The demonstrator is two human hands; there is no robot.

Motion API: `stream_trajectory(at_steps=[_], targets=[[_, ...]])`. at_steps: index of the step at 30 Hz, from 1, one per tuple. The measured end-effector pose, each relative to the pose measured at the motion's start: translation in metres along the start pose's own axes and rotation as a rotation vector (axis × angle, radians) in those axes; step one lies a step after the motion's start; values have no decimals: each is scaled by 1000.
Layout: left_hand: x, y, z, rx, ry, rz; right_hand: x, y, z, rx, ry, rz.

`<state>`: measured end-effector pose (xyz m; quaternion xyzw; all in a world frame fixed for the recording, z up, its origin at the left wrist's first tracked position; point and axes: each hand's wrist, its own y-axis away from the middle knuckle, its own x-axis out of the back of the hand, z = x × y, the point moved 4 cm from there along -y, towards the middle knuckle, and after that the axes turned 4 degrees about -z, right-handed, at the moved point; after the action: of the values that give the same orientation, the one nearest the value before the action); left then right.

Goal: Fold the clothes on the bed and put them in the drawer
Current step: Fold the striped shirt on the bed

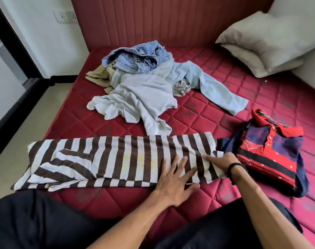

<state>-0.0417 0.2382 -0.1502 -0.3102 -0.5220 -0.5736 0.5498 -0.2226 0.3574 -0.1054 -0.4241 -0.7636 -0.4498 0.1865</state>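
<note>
Quilted red mattress (198,121) filled the view, its diamond stitching running up to a padded red headboard (153,20). Your striped garment (117,159) lay across the near edge as a long band, its long axis running left to right in front of you, one sleeve folded in at the left end. Both your hands were at its right end: your left hand (174,178) pressed flat on it with fingers spread and straight, and your right hand (223,163) lay just beside it at the cloth's right edge, index finger extended on the fabric; whether the other fingers pinched the hem I cannot tell. The next fold would likely bring the far left end toward your hands, so the left one was nearer to that reach. Its weave looked thick and towel-like, brown and white. Touching the band's right end sat a folded red and navy polo (271,159). Farther up lay an unfolded heap: pale blue shirt (144,92), denim jeans (135,58), something khaki (97,75). A white pillow (261,42) rested at the right.
</note>
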Motion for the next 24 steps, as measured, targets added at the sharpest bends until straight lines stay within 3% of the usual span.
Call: stream_trajectory(at_steps=[2, 4, 7, 9, 12, 15, 17, 19, 21, 24], targets=[[1, 2, -4, 28, 96, -30, -6, 4, -5, -18, -197, -74], [22, 6, -9, 63, 356, -109, -7, 8, -16, 4, -268, -67], [72, 7, -21, 163, 1006, -75, -5, 21, -46, 162, -131, 69], [91, 9, -42, 329, 1515, 20, -12, 45, -73, 276, -41, 112], [101, 17, -79, 470, 1918, 134, -44, 86, -119, 526, 85, 43], [101, 40, -111, 533, 2062, 145, -95, 117, -147, 656, 153, -297], [92, 55, -132, 573, 2027, 130, -119, 119, -145, 667, 99, -381], [84, 67, -143, 603, 1979, 92, -129, 107, -135, 766, 101, -137], [84, 72, -141, 588, 1953, 74, -139, 98, -122, 880, 304, 114], [80, 67, -145, 584, 1761, 136, -162, 89, -105, 839, 574, 64]])
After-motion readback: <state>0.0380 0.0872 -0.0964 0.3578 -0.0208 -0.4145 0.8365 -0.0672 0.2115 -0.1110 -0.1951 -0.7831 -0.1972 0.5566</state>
